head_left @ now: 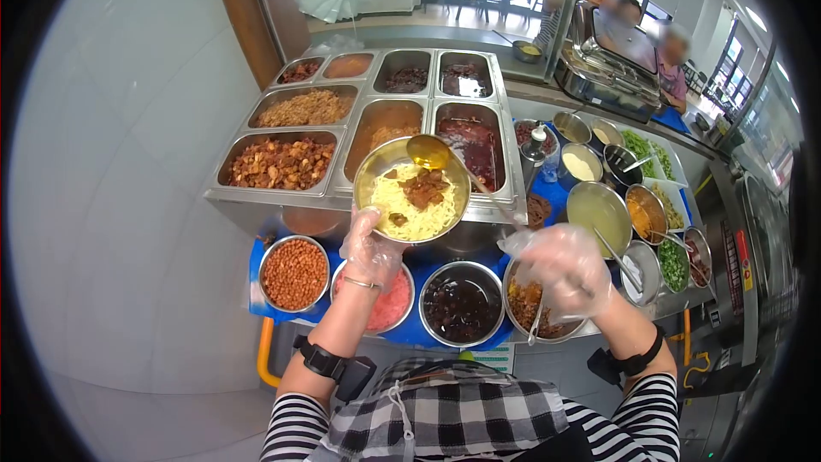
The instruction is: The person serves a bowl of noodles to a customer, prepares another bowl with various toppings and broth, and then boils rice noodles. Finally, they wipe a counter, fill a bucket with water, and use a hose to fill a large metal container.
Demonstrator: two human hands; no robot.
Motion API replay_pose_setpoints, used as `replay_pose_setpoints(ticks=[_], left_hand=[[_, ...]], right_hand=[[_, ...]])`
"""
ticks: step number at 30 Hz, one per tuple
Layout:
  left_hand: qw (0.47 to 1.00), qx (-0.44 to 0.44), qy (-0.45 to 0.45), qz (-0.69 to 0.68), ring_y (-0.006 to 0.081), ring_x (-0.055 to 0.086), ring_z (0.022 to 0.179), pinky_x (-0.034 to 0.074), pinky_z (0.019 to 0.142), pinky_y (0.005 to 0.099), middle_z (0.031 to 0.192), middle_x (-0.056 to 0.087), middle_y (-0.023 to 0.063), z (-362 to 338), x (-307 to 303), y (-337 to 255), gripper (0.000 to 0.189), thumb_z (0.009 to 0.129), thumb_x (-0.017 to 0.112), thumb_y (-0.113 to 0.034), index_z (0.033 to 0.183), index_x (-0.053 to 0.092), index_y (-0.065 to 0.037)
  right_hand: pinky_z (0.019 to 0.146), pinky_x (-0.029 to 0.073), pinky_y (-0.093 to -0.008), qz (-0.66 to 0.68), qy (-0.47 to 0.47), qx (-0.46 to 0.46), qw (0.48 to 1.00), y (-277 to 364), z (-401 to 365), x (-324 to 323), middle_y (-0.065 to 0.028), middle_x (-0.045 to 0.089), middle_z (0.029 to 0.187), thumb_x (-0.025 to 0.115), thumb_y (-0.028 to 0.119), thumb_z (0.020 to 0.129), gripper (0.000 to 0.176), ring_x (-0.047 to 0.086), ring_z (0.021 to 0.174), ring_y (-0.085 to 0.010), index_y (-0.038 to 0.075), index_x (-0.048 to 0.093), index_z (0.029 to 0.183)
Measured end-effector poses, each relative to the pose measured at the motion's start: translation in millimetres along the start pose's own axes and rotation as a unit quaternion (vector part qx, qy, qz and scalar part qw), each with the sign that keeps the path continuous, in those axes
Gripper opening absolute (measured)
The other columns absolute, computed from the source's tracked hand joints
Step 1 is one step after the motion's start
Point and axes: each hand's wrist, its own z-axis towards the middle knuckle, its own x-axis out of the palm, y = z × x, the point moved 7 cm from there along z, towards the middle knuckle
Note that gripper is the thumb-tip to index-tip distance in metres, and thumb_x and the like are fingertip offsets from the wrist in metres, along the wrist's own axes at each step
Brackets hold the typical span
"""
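My left hand (pixel 374 248), in a clear plastic glove, grips the lower left rim of a metal bowl (pixel 363 188). Pale yellow noodles (pixel 410 214) fill the bowl, topped with brown sauce (pixel 425 188). A ladle (pixel 428 152) of yellow-orange liquid is over the bowl's upper edge. Its long handle runs down to the right, to my gloved right hand (pixel 560 269), which is closed around the end and slightly blurred. My right hand is above a metal bowl of brown and orange topping (pixel 523 295) with a spoon in it.
Behind the noodle bowl are steel trays of cooked food (pixel 278 162). Bowls of peanuts (pixel 294 274), pink food (pixel 389 301) and dark liquid (pixel 463 303) line the front. At right are several sauce and herb containers (pixel 599 210). People are beyond the glass partition.
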Motion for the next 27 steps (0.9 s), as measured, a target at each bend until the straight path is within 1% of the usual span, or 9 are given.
replay_pose_setpoints(ticks=[1,2,5,7,10,15,22,26,27], left_hand=[[1.0,0.002,-0.002,-0.001,0.0307,0.045,0.109,0.041,0.088,0.0488,0.121,0.04,0.0122,0.3,-2.1,1.6,0.057,0.072,0.046,-0.01,0.126,0.029,-0.016],[1.0,0.01,0.006,0.003,0.0308,0.045,0.108,0.04,0.09,0.0477,0.119,0.043,0.0134,1.5,-2.9,2.8,0.055,0.07,0.051,-0.013,0.123,0.034,-0.01],[1.0,0.019,0.014,0.007,0.0305,0.046,0.108,0.039,0.091,0.0458,0.117,0.047,0.0146,0.6,-7.9,2.4,0.054,0.069,0.055,-0.017,0.119,0.039,-0.003],[1.0,0.021,0.011,0.006,0.0302,0.047,0.108,0.039,0.091,0.0448,0.117,0.047,0.0146,-3.7,-13.1,-0.3,0.054,0.07,0.054,-0.018,0.12,0.039,-0.002],[0.999,0.023,-0.018,0.015,0.0299,0.047,0.108,0.039,0.092,0.0441,0.118,0.046,0.0147,-21.0,-32.5,-13.6,0.057,0.071,0.054,-0.019,0.122,0.036,-0.001],[0.992,0.087,-0.067,0.067,0.026,0.051,0.103,0.039,0.092,0.0381,0.112,0.051,0.0149,-76.2,-62.5,-59.3,0.049,0.072,0.051,-0.013,0.117,0.04,0.003],[0.955,0.151,-0.204,0.153,0.0259,0.051,0.102,0.042,0.089,0.0369,0.112,0.052,0.0147,-177.8,-172.8,-113.5,0.047,0.075,0.053,-0.018,0.115,0.042,0.002],[0.95,0.184,-0.221,0.125,0.0287,0.05,0.103,0.042,0.089,0.0397,0.114,0.049,0.0159,-225.3,-185.8,-124.1,0.053,0.073,0.055,-0.021,0.118,0.039,0.004],[0.947,0.181,-0.243,0.11,0.0298,0.05,0.103,0.042,0.089,0.0407,0.116,0.048,0.0164,-238.3,-196.3,-125.3,0.058,0.072,0.056,-0.023,0.12,0.037,0.004]], right_hand=[[0.058,0.045,-0.0347,0.004,-0.029,0.059,0.998,-8.7,-5.6,-2.0,-0.011,0.057,0.077,0.054,0.006,0.071,0.022,0.056,0.066,-0.0231,-0.001,0.054,0.092],[0.058,0.044,-0.0318,0.176,-0.106,0.279,0.938,-36.7,-25.1,3.8,-0.0083,0.056,0.073,0.047,0.012,0.083,0.015,0.054,0.064,-0.0175,-0.001,0.054,0.087],[0.055,0.043,-0.0269,0.146,-0.25,0.295,0.911,-59.1,-30.2,0.0,-0.0057,0.055,0.072,0.041,0.014,0.088,0.019,0.051,0.061,-0.0127,0.0,0.053,0.085],[0.053,0.041,-0.023,0.355,-0.46,0.354,0.733,-94.8,-56.8,9.1,-0.0052,0.056,0.071,0.044,0.016,0.087,0.018,0.049,0.058,-0.0101,0.0,0.054,0.087],[0.052,0.041,-0.0217,0.244,-0.354,0.461,0.776,-121.2,-68.4,34.1,-0.0058,0.056,0.07,0.047,0.017,0.086,0.02,0.049,0.056,-0.0095,0.0,0.055,0.09],[0.053,0.043,-0.0218,0.359,-0.419,0.491,0.674,-143.1,-81.2,79.7,-0.0063,0.057,0.071,0.052,0.02,0.085,0.021,0.051,0.057,-0.01,0.002,0.055,0.095],[0.055,0.044,-0.0207,0.405,-0.381,0.541,0.631,-105.1,-96.5,109.1,-0.0047,0.057,0.08,0.058,0.02,0.081,0.027,0.052,0.061,-0.0092,0.007,0.047,0.103],[0.055,0.044,-0.0204,0.543,-0.251,0.588,0.545,-45.6,-104.7,163.5,-0.0036,0.056,0.081,0.061,0.022,0.079,0.03,0.052,0.062,-0.0087,0.009,0.046,0.101],[0.052,0.043,-0.0202,0.51,-0.171,0.637,0.552,-36.2,-100.3,185.3,-0.0032,0.056,0.079,0.059,0.021,0.08,0.029,0.051,0.058,-0.0086,0.008,0.047,0.102]])
